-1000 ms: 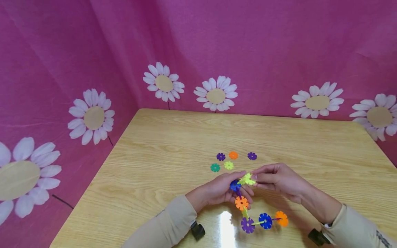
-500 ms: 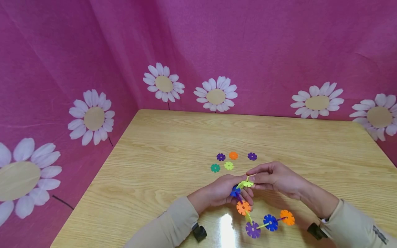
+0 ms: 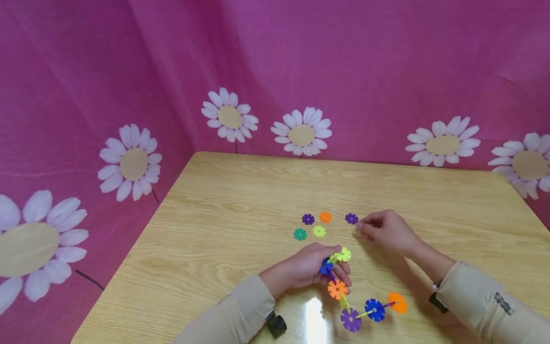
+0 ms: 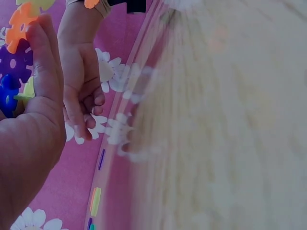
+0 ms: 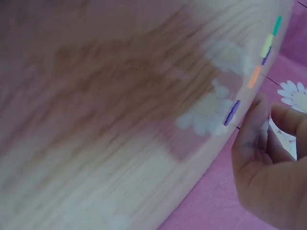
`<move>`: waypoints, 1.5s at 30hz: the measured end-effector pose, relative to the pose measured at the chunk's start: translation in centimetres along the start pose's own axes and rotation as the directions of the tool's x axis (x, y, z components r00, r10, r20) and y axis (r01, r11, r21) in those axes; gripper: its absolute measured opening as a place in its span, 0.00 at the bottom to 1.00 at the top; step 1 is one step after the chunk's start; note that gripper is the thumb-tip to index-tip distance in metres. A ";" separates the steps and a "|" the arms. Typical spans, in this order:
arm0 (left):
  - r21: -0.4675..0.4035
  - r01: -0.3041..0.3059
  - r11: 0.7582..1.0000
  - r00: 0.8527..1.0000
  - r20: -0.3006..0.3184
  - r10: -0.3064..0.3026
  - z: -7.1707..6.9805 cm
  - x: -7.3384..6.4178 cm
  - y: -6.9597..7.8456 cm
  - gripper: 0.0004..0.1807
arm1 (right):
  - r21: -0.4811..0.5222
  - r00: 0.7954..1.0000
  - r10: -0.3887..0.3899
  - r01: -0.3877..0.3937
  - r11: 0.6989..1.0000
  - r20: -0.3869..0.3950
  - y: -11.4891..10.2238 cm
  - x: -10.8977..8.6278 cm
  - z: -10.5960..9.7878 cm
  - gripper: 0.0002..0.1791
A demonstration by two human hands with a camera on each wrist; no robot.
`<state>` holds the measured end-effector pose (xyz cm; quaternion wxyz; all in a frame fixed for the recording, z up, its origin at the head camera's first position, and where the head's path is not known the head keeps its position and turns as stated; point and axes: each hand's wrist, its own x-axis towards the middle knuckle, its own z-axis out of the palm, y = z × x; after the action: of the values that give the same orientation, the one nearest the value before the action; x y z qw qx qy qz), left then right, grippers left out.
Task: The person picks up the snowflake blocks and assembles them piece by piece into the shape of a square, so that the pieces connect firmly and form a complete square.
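Observation:
A chain of slotted snowflake discs [image 3: 351, 320] in yellow, blue, orange and purple hangs from my left hand [image 3: 301, 267]. My left thumb and fingers grip its upper end near a blue disc [image 3: 325, 266]; a yellow disc [image 3: 344, 254] sticks out by the thumb tip. The far end, with an orange disc [image 3: 397, 303], reaches right over the table. Fingers bent and holding nothing, my right hand [image 3: 388, 231] is beside a loose purple disc [image 3: 351, 219]. In the right wrist view that purple disc [image 5: 231, 113] lies flat just off the fingertips.
Beyond my left hand lie loose discs on the wooden table [image 3: 240, 191]: a purple one [image 3: 308, 219], an orange one [image 3: 325, 217], a green one [image 3: 300, 234] and a yellow one [image 3: 319, 231]. A pink curtain [image 3: 343, 57] with daisies stands behind and left.
My right hand has let go of the yellow disc at the chain's upper end and moved away and rightward to the loose purple disc. My left hand stays with the chain.

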<state>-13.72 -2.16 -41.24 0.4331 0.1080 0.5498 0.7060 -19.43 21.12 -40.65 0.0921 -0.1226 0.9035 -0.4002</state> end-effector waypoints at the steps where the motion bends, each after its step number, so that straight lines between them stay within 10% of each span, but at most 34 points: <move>1: 0.004 0.002 1.000 1.000 -0.001 -0.002 0.0 0.0 0.0 0.26 | -0.054 1.000 -0.023 0.022 0.998 -0.018 0.1 0.2 0.1 0.13; 10: 0.020 0.018 1.000 1.000 -0.009 -0.018 -0.1 -0.2 0.1 0.27 | -0.320 0.988 -0.151 0.129 0.939 -0.045 0.3 1.7 0.3 0.11; 27: 0.011 0.000 1.000 1.000 -0.029 0.000 -0.5 -0.1 -0.1 0.27 | -0.329 0.989 -0.143 0.144 0.933 0.029 1.4 3.9 0.3 0.13; 45: 0.006 0.004 1.000 1.000 -0.019 -0.004 -0.4 0.1 -0.3 0.26 | -0.266 0.982 -0.143 0.105 0.958 -0.125 1.1 2.1 0.5 0.11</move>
<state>-13.86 -2.37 -41.63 0.4290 0.1017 0.5562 0.7044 -21.44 20.85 -41.99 -0.0149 -0.1610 0.9426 -0.2921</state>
